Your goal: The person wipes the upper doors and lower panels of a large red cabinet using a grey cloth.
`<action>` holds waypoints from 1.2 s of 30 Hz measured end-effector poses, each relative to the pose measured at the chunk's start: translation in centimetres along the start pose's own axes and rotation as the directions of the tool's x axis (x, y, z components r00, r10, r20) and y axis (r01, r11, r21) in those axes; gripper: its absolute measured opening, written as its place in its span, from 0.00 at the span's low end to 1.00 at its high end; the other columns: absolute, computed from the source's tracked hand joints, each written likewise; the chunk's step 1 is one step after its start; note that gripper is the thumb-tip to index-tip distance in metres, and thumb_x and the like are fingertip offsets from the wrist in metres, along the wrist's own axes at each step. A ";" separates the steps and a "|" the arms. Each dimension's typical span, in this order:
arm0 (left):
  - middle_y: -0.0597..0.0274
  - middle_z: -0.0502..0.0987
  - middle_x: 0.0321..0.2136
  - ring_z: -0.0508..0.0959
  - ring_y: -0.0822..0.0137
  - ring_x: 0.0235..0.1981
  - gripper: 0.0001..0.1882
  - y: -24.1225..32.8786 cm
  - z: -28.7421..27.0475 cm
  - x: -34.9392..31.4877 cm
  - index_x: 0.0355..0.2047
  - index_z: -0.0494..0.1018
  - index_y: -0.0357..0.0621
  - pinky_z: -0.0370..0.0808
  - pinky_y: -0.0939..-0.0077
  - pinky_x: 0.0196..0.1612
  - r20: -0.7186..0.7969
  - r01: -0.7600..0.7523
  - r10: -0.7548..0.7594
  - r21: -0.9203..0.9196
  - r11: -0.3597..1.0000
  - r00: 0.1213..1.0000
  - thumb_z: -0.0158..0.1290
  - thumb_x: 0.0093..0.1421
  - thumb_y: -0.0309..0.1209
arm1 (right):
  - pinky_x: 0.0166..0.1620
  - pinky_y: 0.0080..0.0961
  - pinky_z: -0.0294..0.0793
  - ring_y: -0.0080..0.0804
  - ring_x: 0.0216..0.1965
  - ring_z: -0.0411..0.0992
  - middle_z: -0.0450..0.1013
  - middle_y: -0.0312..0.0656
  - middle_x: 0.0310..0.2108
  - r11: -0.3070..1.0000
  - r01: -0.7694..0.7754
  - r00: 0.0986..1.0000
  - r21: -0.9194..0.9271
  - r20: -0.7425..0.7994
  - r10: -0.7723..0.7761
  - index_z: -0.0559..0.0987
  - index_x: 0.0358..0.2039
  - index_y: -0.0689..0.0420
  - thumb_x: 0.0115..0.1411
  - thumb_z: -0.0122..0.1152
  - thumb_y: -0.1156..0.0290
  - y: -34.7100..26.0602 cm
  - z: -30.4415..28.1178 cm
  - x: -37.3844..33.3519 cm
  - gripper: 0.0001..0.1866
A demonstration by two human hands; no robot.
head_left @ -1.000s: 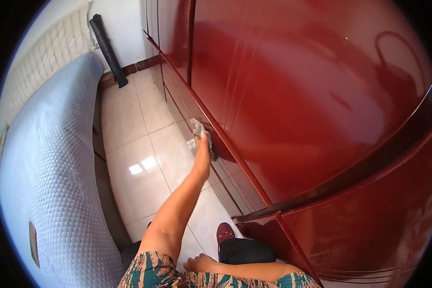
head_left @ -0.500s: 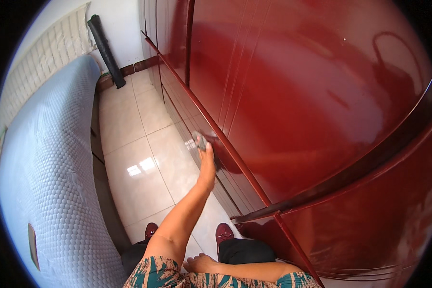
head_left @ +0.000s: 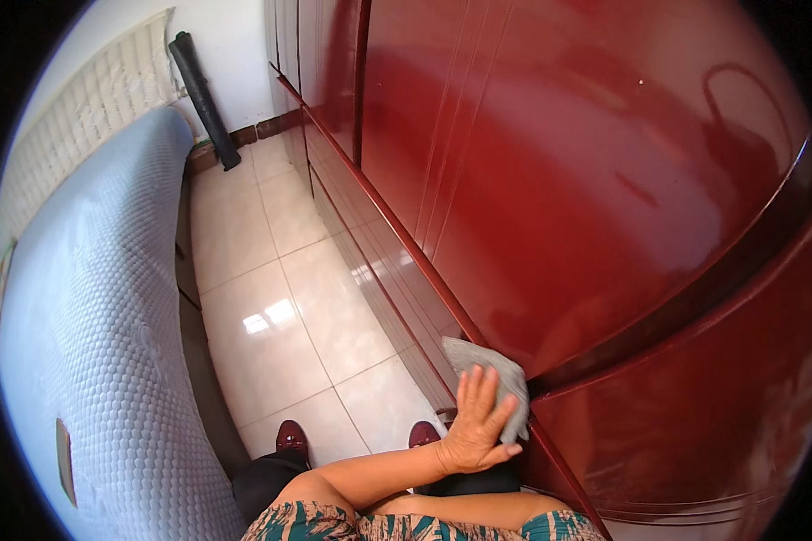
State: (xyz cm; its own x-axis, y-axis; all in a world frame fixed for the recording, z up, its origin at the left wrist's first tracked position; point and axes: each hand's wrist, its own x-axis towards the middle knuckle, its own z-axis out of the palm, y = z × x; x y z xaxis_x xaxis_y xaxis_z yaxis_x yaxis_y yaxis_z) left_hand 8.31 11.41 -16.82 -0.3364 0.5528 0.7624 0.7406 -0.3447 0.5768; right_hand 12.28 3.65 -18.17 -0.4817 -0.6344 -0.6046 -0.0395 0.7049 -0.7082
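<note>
My left hand (head_left: pixel 476 431) presses a grey cloth (head_left: pixel 514 379) against the front of a glossy dark red cabinet (head_left: pixel 550 207). Its fingers are spread over the cloth, and the thumb sticks out on the right side. Cloth and hand lie at the near end of a long raised red ledge (head_left: pixel 397 225), where it meets the corner of the cabinet. My right forearm (head_left: pixel 478 508) is folded across my body. The right hand is mostly hidden behind my left arm, so its fingers do not show.
To the left is a bed with a light blue quilted mattress (head_left: pixel 108 298). A narrow aisle of pale floor tiles (head_left: pixel 280 298) runs between bed and cabinet. A long black roll (head_left: pixel 206 104) leans on the far wall. My dark red shoes (head_left: pixel 290 436) stand on the tiles.
My left hand has come back toward me and to the right with the cloth, from farther along the lower cabinet front to its near corner. The right hand's fingers, visible before, are now covered.
</note>
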 end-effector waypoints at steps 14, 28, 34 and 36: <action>0.48 0.35 0.69 0.34 0.55 0.70 0.36 -10.9 -11.4 19.9 0.67 0.39 0.38 0.34 0.64 0.69 -0.362 0.286 -0.287 -0.059 0.956 0.887 0.35 0.68 0.47 | 0.30 0.50 0.73 0.53 0.27 0.77 0.73 0.54 0.29 0.883 0.050 0.905 -0.466 -0.353 -0.238 0.70 0.33 0.59 0.57 0.49 0.67 3.5 3.7 4.6 0.08; 0.45 0.36 0.69 0.35 0.44 0.69 0.41 7.0 -8.9 22.4 0.68 0.47 0.45 0.33 0.45 0.66 -0.142 -0.183 0.212 0.191 0.964 0.967 0.52 0.58 0.41 | 0.47 0.48 0.71 0.53 0.47 0.71 0.74 0.55 0.42 0.981 -0.114 0.961 -0.158 -0.267 0.069 0.71 0.44 0.61 0.59 0.54 0.60 1.6 -0.6 1.9 0.18; 0.46 0.44 0.68 0.46 0.46 0.68 0.39 5.0 -5.0 13.3 0.65 0.54 0.48 0.46 0.55 0.67 -0.131 -0.055 0.082 0.198 0.979 0.988 0.57 0.54 0.25 | 0.52 0.45 0.68 0.53 0.50 0.70 0.71 0.57 0.48 0.990 -0.091 0.866 -0.110 -0.499 0.024 0.71 0.51 0.61 0.60 0.53 0.63 2.4 0.6 1.2 0.21; 0.49 0.45 0.68 0.48 0.51 0.68 0.36 5.2 -5.8 12.2 0.65 0.55 0.47 0.49 0.67 0.67 -0.117 0.126 -0.117 0.079 0.989 0.986 0.53 0.57 0.23 | 0.53 0.43 0.68 0.53 0.50 0.70 0.71 0.57 0.49 0.994 0.003 0.852 -0.113 -0.519 -0.061 0.70 0.53 0.61 0.60 0.53 0.63 4.9 2.4 2.6 0.23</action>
State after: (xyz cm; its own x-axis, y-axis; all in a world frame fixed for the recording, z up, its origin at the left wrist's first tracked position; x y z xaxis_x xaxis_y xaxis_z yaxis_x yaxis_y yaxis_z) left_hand 4.71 11.94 -2.84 -0.4863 0.4965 0.7190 0.7357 -0.2112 0.6435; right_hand 12.89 4.67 -24.07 -0.8628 -0.4191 -0.2827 -0.1392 0.7346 -0.6641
